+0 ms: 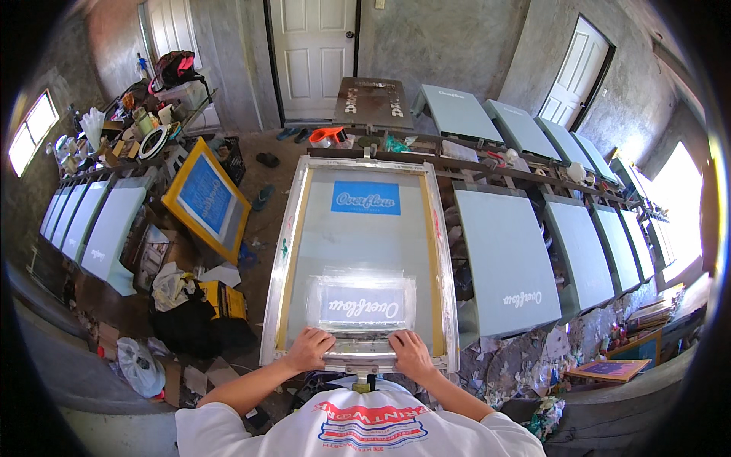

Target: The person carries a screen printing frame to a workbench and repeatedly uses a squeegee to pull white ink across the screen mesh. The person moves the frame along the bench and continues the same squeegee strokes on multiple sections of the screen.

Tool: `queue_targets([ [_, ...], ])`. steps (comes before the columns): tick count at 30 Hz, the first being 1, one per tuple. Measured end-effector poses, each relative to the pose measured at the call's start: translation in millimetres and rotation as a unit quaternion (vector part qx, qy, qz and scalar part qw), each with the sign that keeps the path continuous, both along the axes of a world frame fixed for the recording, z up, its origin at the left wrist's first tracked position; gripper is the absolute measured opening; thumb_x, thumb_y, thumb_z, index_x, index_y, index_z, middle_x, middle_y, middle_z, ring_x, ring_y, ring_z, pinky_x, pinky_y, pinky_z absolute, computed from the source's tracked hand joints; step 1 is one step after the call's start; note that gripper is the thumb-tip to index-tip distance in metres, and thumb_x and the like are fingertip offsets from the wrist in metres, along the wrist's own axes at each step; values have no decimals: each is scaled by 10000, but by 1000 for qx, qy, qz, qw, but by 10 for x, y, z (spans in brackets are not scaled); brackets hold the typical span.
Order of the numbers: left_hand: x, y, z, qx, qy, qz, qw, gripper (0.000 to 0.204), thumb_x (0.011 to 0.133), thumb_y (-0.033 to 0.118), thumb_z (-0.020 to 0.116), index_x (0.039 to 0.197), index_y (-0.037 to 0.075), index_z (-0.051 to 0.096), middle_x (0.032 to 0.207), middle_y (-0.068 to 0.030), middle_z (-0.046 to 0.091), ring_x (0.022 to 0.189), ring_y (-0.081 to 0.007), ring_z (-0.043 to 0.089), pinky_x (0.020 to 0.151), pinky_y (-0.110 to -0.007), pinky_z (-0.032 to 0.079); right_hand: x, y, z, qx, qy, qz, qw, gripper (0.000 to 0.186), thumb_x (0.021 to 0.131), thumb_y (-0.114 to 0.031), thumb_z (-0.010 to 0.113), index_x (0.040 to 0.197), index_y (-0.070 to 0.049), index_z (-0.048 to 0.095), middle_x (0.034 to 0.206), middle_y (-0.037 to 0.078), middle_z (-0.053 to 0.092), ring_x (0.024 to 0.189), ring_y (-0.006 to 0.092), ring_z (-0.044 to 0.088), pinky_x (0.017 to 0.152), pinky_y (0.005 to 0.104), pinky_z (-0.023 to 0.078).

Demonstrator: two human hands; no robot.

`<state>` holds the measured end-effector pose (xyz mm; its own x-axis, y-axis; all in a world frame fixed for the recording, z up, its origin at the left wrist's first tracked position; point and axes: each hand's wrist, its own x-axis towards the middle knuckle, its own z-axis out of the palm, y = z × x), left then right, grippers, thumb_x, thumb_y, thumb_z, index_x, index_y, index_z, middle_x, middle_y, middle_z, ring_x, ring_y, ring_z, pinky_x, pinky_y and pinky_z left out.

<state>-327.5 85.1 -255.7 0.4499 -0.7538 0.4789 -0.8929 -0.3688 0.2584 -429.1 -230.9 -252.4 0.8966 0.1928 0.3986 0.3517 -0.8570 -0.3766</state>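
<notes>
A screen-printing frame (272, 312) lies in front of me, silver-edged, with yellow tape down both inner sides, a blue stencil patch (365, 190) at its far end and a pale lettered stencil area (361, 292) at its near end. A squeegee (360, 338) lies crosswise on the mesh just below that near area. My left hand (312, 347) is closed on the squeegee's left end. My right hand (408, 352) is closed on its right end. The fingertips of both hands are partly hidden.
Rows of pale shirt-covered platens (504, 251) stand at right and back, more (114, 244) at left. A yellow-framed screen (232, 244) leans left of me. A brown platen (373, 95) stands at the back. A cluttered shelf (129, 145) and floor litter surround the work.
</notes>
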Motion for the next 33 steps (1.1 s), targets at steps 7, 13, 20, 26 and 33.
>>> queue_targets([
  [7,320,-135,263,5,35,50,998,366,622,152,745,972,48,720,901,-65,674,875,-276,664,858,-436,461,243,-126,225,54,77,-24,995,297,720,-41,665,1015,-19,698,1054,171,721,1031,363,684,934,464,545],
  [13,-44,15,230,28,29,-11,999,397,602,202,763,963,43,716,868,-77,648,867,-266,655,855,-423,458,-111,-28,97,53,59,-14,997,324,665,-33,704,989,-26,700,1053,164,729,993,352,704,847,455,587],
  [20,437,-139,83,20,2,0,1000,429,608,225,712,993,34,711,939,-130,659,896,-343,640,901,-473,464,491,-191,-55,58,-7,-21,998,290,677,-27,708,967,-42,708,1024,145,736,1007,343,709,859,455,590],
  [26,1348,-498,116,-46,29,71,996,355,605,97,680,953,34,703,892,-144,649,917,-381,629,838,-480,447,1377,-452,226,62,119,-86,987,269,721,-19,657,960,-41,777,1057,185,751,1016,374,707,891,464,580],
  [33,938,-432,61,-63,-29,72,995,312,555,101,683,863,53,695,808,-120,614,808,-349,611,775,-477,441,1118,-390,65,87,67,-63,992,295,740,-47,657,1006,-61,784,1068,168,757,1024,362,713,902,456,583],
])
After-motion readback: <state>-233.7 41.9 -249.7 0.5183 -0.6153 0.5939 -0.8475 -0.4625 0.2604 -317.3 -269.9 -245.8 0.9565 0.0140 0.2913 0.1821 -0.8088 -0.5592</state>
